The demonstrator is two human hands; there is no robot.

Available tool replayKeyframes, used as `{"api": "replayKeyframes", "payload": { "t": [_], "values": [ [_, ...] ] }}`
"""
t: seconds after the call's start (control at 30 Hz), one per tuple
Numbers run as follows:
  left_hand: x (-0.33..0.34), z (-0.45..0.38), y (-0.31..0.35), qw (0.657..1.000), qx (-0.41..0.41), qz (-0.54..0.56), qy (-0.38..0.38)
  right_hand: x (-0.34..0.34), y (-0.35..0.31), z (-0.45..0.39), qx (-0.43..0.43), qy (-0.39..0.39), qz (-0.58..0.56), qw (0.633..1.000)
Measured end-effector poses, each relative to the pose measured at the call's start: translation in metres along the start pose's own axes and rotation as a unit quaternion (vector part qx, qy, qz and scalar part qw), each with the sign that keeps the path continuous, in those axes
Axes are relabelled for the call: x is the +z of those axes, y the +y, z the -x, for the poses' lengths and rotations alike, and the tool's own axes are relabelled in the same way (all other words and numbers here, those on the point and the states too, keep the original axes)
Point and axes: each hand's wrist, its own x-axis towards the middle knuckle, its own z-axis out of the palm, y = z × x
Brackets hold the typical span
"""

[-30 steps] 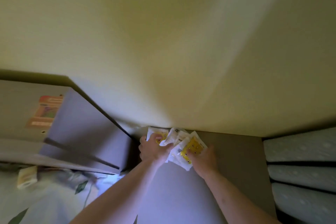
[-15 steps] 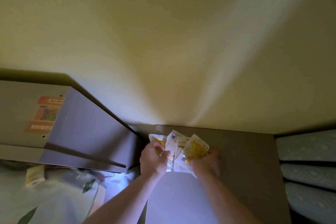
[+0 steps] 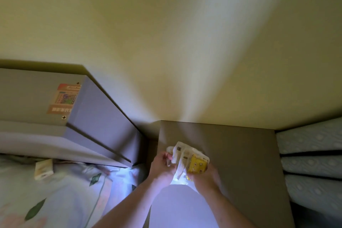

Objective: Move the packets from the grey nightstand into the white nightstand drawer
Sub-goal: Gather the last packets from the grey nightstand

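- A bunch of packets (image 3: 187, 161) is gripped between both hands, just above the grey nightstand (image 3: 240, 153) top.
- The left hand (image 3: 162, 167) is curled around the white packets on that side, fingers (image 3: 166, 155) wrapped over their edge.
- The yellow packet (image 3: 197, 165) is pinched by the right hand (image 3: 205, 176), mostly sticking out above its fingers.
- Further left, a box with a label (image 3: 63, 101) is seen against the wall.
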Motion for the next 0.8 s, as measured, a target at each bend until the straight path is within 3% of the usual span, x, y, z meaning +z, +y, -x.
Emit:
{"api": "replayKeyframes", "payload": {
  "t": [0.27, 0.53, 0.67, 0.8],
  "values": [
    [0.012, 0.034, -0.022, 0.999, 0.022, 0.035, 0.009, -0.006, 0.029, 0.026, -0.052, -0.062, -0.101, 0.992],
    [-0.005, 0.078, -0.029, 0.996, 0.073, -0.041, 0.014, -0.032, 0.035, 0.064, -0.043, -0.084, -0.117, 0.989],
    [-0.027, 0.129, -0.018, 0.991, 0.093, -0.071, 0.065, -0.074, 0.027, 0.109, -0.018, -0.028, -0.066, 0.997],
    [-0.064, 0.196, -0.009, 0.986, 0.101, -0.118, 0.053, -0.124, 0.025, 0.166, -0.019, 0.013, -0.010, 1.000]
  ]
}}
